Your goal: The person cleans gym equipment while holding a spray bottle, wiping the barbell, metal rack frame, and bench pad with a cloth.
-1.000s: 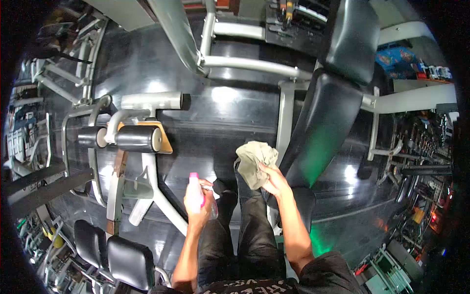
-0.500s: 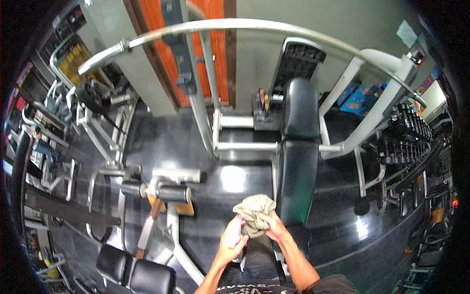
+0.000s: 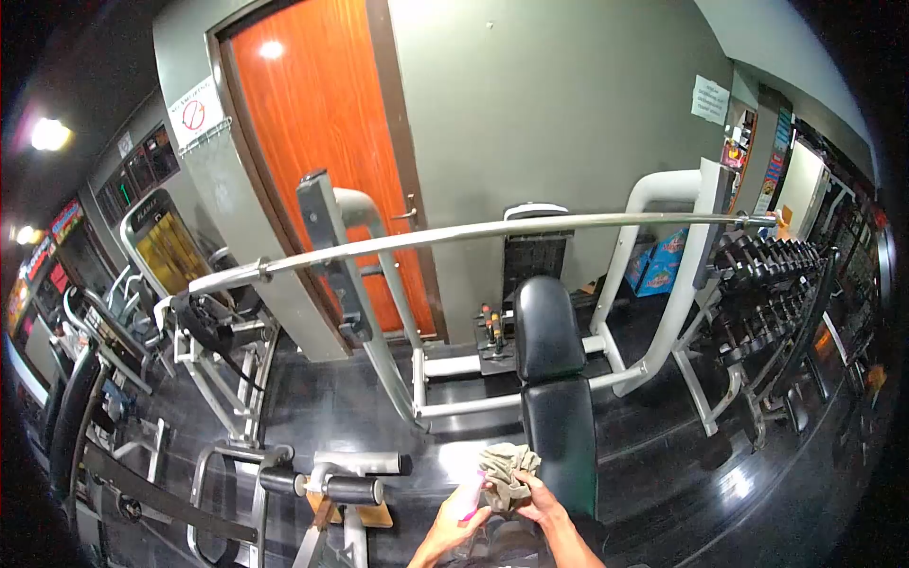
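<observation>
Low in the head view, a crumpled grey-beige cloth point(image 3: 509, 468) is bunched up between my two hands. My right hand point(image 3: 546, 505) is closed on its right side, thumb pressing into the folds. A pink-and-white object point(image 3: 471, 494) is held in my left hand point(image 3: 456, 523), against the cloth's left side; its exact kind is not clear. Just beyond my hands is a padded black bench point(image 3: 559, 426) with an upright backrest point(image 3: 548, 331). Across the bench rack, above the backrest, lies a bare metal barbell point(image 3: 454, 237).
Light grey rack uprights point(image 3: 668, 303) flank the bench. A leg machine with black rollers point(image 3: 350, 489) stands at the lower left. Dumbbells point(image 3: 767, 260) fill a rack on the right. Behind are an orange wooden door point(image 3: 322, 114) and small bottles point(image 3: 492, 327) on a stand.
My view has tilted up, showing more wall and door, so the bench and my hands sit lower in the picture. Both hands still hold the cloth and the pink-and-white object; the cloth is more bunched.
</observation>
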{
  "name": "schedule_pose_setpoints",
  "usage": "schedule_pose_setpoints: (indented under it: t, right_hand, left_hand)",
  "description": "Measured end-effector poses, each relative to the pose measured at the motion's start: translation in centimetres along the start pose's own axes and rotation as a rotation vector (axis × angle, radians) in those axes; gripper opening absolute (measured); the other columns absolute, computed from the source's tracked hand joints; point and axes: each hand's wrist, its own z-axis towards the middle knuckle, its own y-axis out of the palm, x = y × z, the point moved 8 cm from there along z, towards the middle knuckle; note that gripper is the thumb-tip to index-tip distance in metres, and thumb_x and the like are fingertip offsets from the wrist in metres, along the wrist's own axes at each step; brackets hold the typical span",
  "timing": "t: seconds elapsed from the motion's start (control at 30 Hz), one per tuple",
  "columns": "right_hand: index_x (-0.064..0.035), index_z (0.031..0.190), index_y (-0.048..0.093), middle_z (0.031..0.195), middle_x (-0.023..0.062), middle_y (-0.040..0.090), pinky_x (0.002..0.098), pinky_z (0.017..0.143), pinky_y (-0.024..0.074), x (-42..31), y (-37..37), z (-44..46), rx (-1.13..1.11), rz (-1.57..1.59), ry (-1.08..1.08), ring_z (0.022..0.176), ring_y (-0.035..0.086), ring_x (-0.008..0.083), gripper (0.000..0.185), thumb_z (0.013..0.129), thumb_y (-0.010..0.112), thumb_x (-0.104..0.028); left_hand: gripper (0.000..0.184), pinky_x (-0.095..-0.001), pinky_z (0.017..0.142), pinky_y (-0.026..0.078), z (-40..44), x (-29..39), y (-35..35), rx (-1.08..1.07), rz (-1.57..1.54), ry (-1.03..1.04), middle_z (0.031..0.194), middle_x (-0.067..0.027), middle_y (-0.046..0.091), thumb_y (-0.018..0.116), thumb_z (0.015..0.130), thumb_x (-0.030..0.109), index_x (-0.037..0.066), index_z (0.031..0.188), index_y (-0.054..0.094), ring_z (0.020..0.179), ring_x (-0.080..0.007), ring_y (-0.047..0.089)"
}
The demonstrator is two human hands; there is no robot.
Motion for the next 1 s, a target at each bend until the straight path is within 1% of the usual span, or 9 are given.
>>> schedule_pose_setpoints:
  t: [0.17, 0.3, 0.37, 0.4, 0.43, 0.47, 0.73, 0.87, 1.0]
  right_hand:
    - [-0.0055, 0.128, 0.048, 0.123, 0.0082, 0.057, 0.0409, 0.097, 0.0434, -7.1, -3.9, 1.5, 0.180, 0.037, -0.331, 0.111, 0.056, 0.0236, 0.042, 0.094, 0.045, -0.029]
    - [-0.0129, 0.127, 0.051, 0.122, 0.0047, 0.057, 0.0413, 0.099, 0.0421, -12.6, -8.3, 2.5, 0.193, 0.025, -0.534, 0.113, 0.054, 0.0221, 0.040, 0.097, 0.037, -0.036]
    - [-0.0148, 0.128, 0.050, 0.121, 0.0024, 0.058, 0.0414, 0.096, 0.0444, -14.7, -9.5, 2.6, 0.185, 0.114, -0.557, 0.111, 0.055, 0.0200, 0.041, 0.096, 0.038, -0.038]
    - [-0.0151, 0.128, 0.050, 0.120, 0.0022, 0.058, 0.0405, 0.096, 0.0448, -16.6, -7.5, 2.0, 0.164, 0.038, -0.622, 0.111, 0.055, 0.0195, 0.040, 0.096, 0.039, -0.037]
    - [-0.0155, 0.128, 0.050, 0.119, 0.0019, 0.058, 0.0395, 0.096, 0.0452, -18.3, -5.5, 1.3, 0.142, -0.040, -0.683, 0.111, 0.056, 0.0191, 0.039, 0.095, 0.040, -0.035]
    - [-0.0091, 0.129, 0.049, 0.120, 0.0024, 0.057, 0.0385, 0.098, 0.0423, -19.5, -3.5, 0.9, 0.031, -0.001, -0.676, 0.109, 0.055, 0.0190, 0.042, 0.090, 0.053, -0.024]
    - [0.0038, 0.131, 0.041, 0.101, 0.0108, 0.056, 0.0372, 0.081, 0.0473, -20.8, -0.1, 2.1, -0.004, 0.155, -0.531, 0.095, 0.053, 0.0220, 0.063, 0.093, 0.042, -0.046]
    - [-0.0056, 0.132, 0.045, 0.131, 0.0124, 0.051, 0.0375, 0.075, 0.0494, -20.2, 1.4, 2.9, -0.117, 0.213, -0.477, 0.097, 0.055, 0.0248, 0.057, 0.093, 0.042, -0.046]
    - [-0.0044, 0.133, 0.043, 0.128, 0.0122, 0.054, 0.0426, 0.089, 0.0480, -20.8, -0.1, 4.5, 0.080, 0.097, -0.510, 0.109, 0.055, 0.0280, 0.054, 0.095, 0.040, -0.043]
  left_hand:
    - [0.069, -0.0230, 0.066, 0.049, 4.7, 1.3, -0.7, 0.022, -0.004, 0.034, 0.130, -0.0117, 0.052, 0.060, 0.083, 0.000, 0.005, 0.144, 0.027, 0.071, -0.0068, 0.054]
    - [0.067, -0.0316, 0.103, 0.032, 8.6, 1.6, -1.2, 0.065, -0.005, 0.043, 0.127, -0.0164, 0.054, 0.060, 0.082, 0.000, -0.003, 0.140, 0.028, 0.121, -0.0204, 0.047]
    - [0.067, -0.0304, 0.094, 0.042, 10.0, 2.1, -1.8, 0.144, 0.084, 0.174, 0.125, -0.0163, 0.054, 0.059, 0.082, -0.001, -0.001, 0.141, 0.028, 0.107, -0.0182, 0.056]
    - [0.067, -0.0273, 0.077, 0.049, 10.5, 1.7, -1.9, 0.143, -0.067, -0.005, 0.123, -0.0161, 0.056, 0.057, 0.082, -0.001, 0.002, 0.142, 0.028, 0.083, -0.0137, 0.060]
    - [0.066, -0.0238, 0.061, 0.049, 11.1, 3.0, -2.2, 0.197, 0.061, 0.150, 0.122, -0.0147, 0.057, 0.056, 0.082, -0.001, 0.003, 0.142, 0.028, 0.064, -0.0087, 0.055]
    - [0.066, -0.0234, 0.060, 0.049, 11.5, 2.8, -2.3, 0.218, 0.030, 0.128, 0.121, -0.0140, 0.057, 0.057, 0.082, -0.001, 0.003, 0.142, 0.029, 0.063, -0.0084, 0.055]
    - [0.062, -0.0226, 0.061, 0.048, 14.3, 3.0, -3.9, 0.312, -0.040, 0.107, 0.117, -0.0118, 0.058, 0.057, 0.084, 0.000, 0.001, 0.140, 0.031, 0.064, -0.0065, 0.054]
    - [0.056, -0.0224, 0.057, 0.048, 16.4, 3.7, -5.0, 0.410, -0.194, 0.072, 0.108, -0.0076, 0.062, 0.060, 0.084, -0.002, 0.003, 0.135, 0.039, 0.060, -0.0055, 0.053]
    - [0.064, -0.0227, 0.058, 0.050, 19.5, 1.3, -5.2, 0.297, -0.184, 0.120, 0.109, -0.0113, 0.058, 0.055, 0.087, 0.000, 0.004, 0.144, 0.026, 0.062, -0.0074, 0.055]
